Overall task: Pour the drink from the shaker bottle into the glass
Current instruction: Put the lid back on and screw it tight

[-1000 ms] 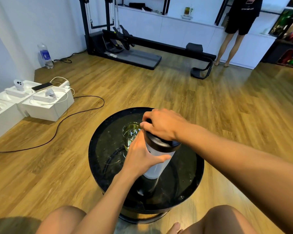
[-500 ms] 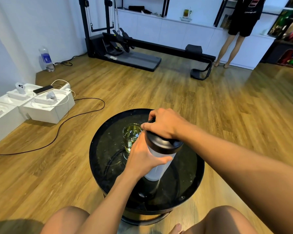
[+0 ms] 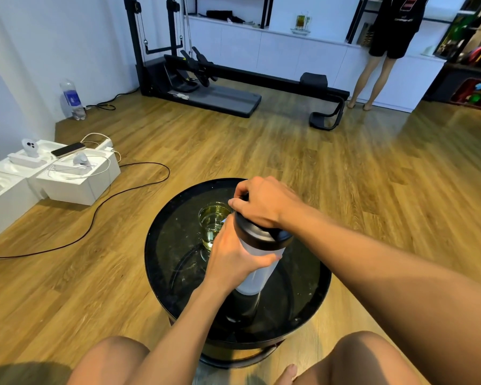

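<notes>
A white shaker bottle (image 3: 257,269) with a black lid (image 3: 258,236) stands upright on a round black table (image 3: 167,245). My left hand (image 3: 233,257) is wrapped around the bottle's white body. On top of the lid sits my right hand (image 3: 264,202), its fingers closed over the cap. Just behind and left of the bottle is a clear glass (image 3: 213,222) holding some yellowish liquid, partly hidden by my left hand.
White boxes (image 3: 75,176) with a phone and cables sit on the wooden floor at the left, and a black cord (image 3: 100,207) runs past them. An exercise machine (image 3: 214,87) stands at the back. A person (image 3: 383,51) stands at the far right cabinets. My knees frame the table's near edge.
Both hands stay on the bottle. My right hand has shifted slightly on the lid; the bottle and glass stay in place.
</notes>
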{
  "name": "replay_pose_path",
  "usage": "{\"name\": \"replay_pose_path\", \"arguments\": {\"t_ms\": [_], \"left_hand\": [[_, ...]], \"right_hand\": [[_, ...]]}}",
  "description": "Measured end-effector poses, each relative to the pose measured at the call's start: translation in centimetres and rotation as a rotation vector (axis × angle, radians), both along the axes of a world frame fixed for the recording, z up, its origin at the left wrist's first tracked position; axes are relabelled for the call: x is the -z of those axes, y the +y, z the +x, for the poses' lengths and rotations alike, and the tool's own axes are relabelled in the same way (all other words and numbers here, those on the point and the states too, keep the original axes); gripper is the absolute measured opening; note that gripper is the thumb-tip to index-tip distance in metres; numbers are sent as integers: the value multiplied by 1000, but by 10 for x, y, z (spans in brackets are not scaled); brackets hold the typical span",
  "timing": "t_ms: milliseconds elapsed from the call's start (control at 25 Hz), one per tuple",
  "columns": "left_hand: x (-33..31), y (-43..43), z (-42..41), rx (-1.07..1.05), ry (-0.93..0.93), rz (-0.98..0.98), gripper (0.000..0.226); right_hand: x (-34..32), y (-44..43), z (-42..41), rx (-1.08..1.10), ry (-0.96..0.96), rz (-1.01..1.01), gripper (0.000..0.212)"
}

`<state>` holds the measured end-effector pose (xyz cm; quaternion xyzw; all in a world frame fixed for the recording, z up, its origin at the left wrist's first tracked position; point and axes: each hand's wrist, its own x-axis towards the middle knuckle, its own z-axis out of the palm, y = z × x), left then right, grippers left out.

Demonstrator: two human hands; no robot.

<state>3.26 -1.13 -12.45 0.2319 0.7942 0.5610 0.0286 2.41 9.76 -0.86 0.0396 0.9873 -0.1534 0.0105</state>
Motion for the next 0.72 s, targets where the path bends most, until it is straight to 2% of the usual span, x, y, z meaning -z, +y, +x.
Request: {"name": "replay_pose_path", "arguments": {"t_ms": [480, 720], "left_hand": [[2, 1, 2, -17, -40, 24, 93], [3, 2, 2, -13, -30, 26, 96]], "right_hand": [[0, -8, 0, 183, 8, -31, 20], [0, -11, 0, 213, -26, 2, 27]]}}
